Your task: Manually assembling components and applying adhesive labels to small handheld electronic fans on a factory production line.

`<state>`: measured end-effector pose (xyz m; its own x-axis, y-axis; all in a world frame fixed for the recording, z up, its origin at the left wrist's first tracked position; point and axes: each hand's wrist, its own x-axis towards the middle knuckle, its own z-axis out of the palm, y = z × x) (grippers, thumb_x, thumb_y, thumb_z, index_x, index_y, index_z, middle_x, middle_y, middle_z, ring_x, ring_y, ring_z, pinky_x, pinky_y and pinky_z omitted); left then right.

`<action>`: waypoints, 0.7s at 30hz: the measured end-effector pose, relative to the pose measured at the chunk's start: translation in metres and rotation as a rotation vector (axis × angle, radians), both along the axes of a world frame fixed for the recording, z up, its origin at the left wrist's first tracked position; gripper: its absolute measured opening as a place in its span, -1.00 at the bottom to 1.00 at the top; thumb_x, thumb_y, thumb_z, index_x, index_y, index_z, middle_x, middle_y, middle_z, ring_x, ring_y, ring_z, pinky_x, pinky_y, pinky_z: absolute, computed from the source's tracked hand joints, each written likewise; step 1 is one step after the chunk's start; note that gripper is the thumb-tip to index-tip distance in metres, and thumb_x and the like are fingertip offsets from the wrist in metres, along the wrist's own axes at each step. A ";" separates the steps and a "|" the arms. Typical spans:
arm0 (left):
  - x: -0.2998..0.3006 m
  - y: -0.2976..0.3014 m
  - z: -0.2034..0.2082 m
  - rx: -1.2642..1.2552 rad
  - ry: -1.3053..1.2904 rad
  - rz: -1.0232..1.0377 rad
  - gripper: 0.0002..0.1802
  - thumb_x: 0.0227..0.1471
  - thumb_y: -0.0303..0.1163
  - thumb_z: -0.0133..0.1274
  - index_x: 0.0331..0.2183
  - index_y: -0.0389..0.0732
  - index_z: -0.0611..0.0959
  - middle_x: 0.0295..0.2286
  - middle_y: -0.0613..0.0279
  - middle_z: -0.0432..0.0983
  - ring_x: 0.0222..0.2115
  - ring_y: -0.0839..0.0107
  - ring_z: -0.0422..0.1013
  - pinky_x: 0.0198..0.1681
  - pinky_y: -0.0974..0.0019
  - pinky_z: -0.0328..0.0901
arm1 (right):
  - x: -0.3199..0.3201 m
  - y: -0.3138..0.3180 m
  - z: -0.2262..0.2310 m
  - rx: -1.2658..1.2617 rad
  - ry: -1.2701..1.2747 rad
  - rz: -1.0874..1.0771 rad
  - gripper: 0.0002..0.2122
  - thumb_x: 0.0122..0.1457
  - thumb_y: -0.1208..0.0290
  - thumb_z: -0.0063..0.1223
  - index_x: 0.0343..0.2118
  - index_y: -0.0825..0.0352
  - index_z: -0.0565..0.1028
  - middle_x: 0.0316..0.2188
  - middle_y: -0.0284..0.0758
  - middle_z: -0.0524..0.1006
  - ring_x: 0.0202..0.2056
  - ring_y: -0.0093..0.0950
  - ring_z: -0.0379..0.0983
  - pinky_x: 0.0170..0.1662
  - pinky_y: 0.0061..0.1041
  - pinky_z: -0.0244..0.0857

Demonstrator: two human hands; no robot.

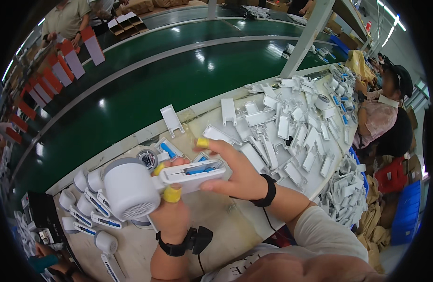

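Observation:
A white hair-dryer-shaped device (132, 185) with a thick round head and a slotted grille is held up over the bench. Its handle (193, 175) lies uncovered along one side, showing a blue part and thin wires inside. My left hand (173, 218) is closed round the handle near the head, with yellow wraps on the thumb and a finger. At the handle's far end my right hand (244, 174) grips with the thumb against it, while its yellow-wrapped index finger stays raised. Behind the handle sits a similar unit with a dark round opening (147, 160).
Several similar white units (96, 207) lie at the left of the bench (216, 230). White handle shells (277, 127) are piled at the right. Beyond runs a green conveyor (146, 84) with upright red-and-white boxes (61, 70). A co-worker (381, 113) sits at right; a metal post (306, 40) rises behind the shells.

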<state>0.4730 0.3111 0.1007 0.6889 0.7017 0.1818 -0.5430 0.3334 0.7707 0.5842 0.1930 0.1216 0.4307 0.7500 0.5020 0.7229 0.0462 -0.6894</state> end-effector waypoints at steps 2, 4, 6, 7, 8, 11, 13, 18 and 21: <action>-0.005 0.002 0.012 0.018 -0.044 -0.023 -0.48 -0.05 -0.40 0.06 -0.05 -0.34 0.30 -0.17 -0.02 0.39 -0.14 0.10 0.34 0.01 0.05 0.18 | 0.000 -0.003 0.001 -0.166 0.703 0.247 -0.53 -0.01 0.32 0.13 -0.04 0.38 0.31 -0.12 -0.29 0.37 -0.10 -0.50 0.29 -0.03 -0.52 0.14; -0.006 0.001 0.015 0.001 -0.018 -0.027 -0.48 -0.06 -0.38 0.07 -0.06 -0.33 0.31 -0.17 -0.02 0.39 -0.14 0.10 0.34 0.01 0.05 0.19 | -0.009 -0.002 -0.005 -0.088 0.779 0.269 -0.60 0.03 0.30 0.09 -0.10 0.40 0.35 -0.22 -0.32 0.40 -0.19 -0.56 0.29 -0.12 -0.58 0.16; -0.007 -0.002 0.016 -0.014 0.011 -0.030 -0.48 -0.06 -0.35 0.08 -0.07 -0.32 0.32 -0.18 -0.03 0.39 -0.14 0.09 0.34 0.01 0.05 0.19 | -0.012 -0.003 -0.008 -0.010 0.858 0.293 -0.66 0.07 0.29 0.05 -0.16 0.41 0.38 -0.32 -0.36 0.42 -0.28 -0.63 0.30 -0.21 -0.63 0.19; -0.008 -0.002 0.016 0.021 0.015 -0.037 -0.50 -0.06 -0.36 0.07 -0.08 -0.31 0.33 -0.18 -0.02 0.39 -0.14 0.10 0.35 0.00 0.06 0.20 | -0.011 -0.003 -0.007 0.010 0.813 0.282 -0.69 0.06 0.30 0.05 -0.21 0.42 0.39 -0.36 -0.36 0.41 -0.31 -0.63 0.29 -0.24 -0.62 0.19; -0.008 -0.002 0.017 0.057 0.018 -0.045 -0.51 -0.06 -0.36 0.07 -0.08 -0.31 0.34 -0.18 -0.01 0.40 -0.14 0.11 0.35 -0.01 0.07 0.21 | -0.010 -0.004 -0.007 0.030 0.769 0.270 -0.71 0.06 0.31 0.05 -0.25 0.42 0.40 -0.41 -0.37 0.41 -0.35 -0.63 0.29 -0.27 -0.62 0.18; -0.009 -0.003 0.023 -0.010 -0.008 -0.060 -0.52 -0.05 -0.36 0.06 -0.09 -0.31 0.34 -0.18 0.00 0.40 -0.15 0.13 0.36 -0.01 0.09 0.22 | -0.010 -0.007 -0.003 -0.016 0.646 0.258 -0.60 0.03 0.11 0.02 -0.29 0.43 0.38 -0.41 -0.31 0.40 -0.37 -0.54 0.33 -0.34 -0.63 0.19; -0.009 -0.003 0.027 -0.044 -0.016 -0.070 -0.53 -0.05 -0.35 0.06 -0.09 -0.31 0.34 -0.19 0.01 0.40 -0.15 0.14 0.36 -0.02 0.09 0.22 | -0.016 -0.008 0.004 -0.042 0.553 0.190 -0.61 0.02 0.10 0.02 -0.36 0.42 0.38 -0.49 -0.30 0.39 -0.45 -0.49 0.33 -0.41 -0.61 0.17; -0.013 -0.001 0.024 -0.089 -0.034 -0.148 -0.53 -0.04 -0.35 0.06 -0.09 -0.32 0.34 -0.19 0.01 0.40 -0.17 0.14 0.37 -0.03 0.09 0.23 | -0.012 -0.010 -0.001 0.059 0.142 0.126 -0.64 0.00 0.11 0.04 -0.53 0.41 0.38 -0.67 -0.27 0.32 -0.64 -0.37 0.29 -0.55 -0.53 0.14; -0.009 0.000 0.023 -0.141 -0.020 -0.130 -0.54 -0.05 -0.48 0.03 -0.08 -0.37 0.31 -0.21 -0.03 0.39 -0.16 0.16 0.36 -0.01 0.05 0.22 | -0.008 -0.006 -0.011 0.011 0.182 0.102 -0.63 -0.01 0.11 0.05 -0.56 0.41 0.38 -0.69 -0.26 0.33 -0.65 -0.35 0.28 -0.56 -0.51 0.15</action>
<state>0.4643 0.3109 0.1240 0.7724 0.6267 0.1028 -0.5033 0.5052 0.7010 0.5766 0.1872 0.1104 0.4367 0.7897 0.4309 0.5778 0.1209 -0.8072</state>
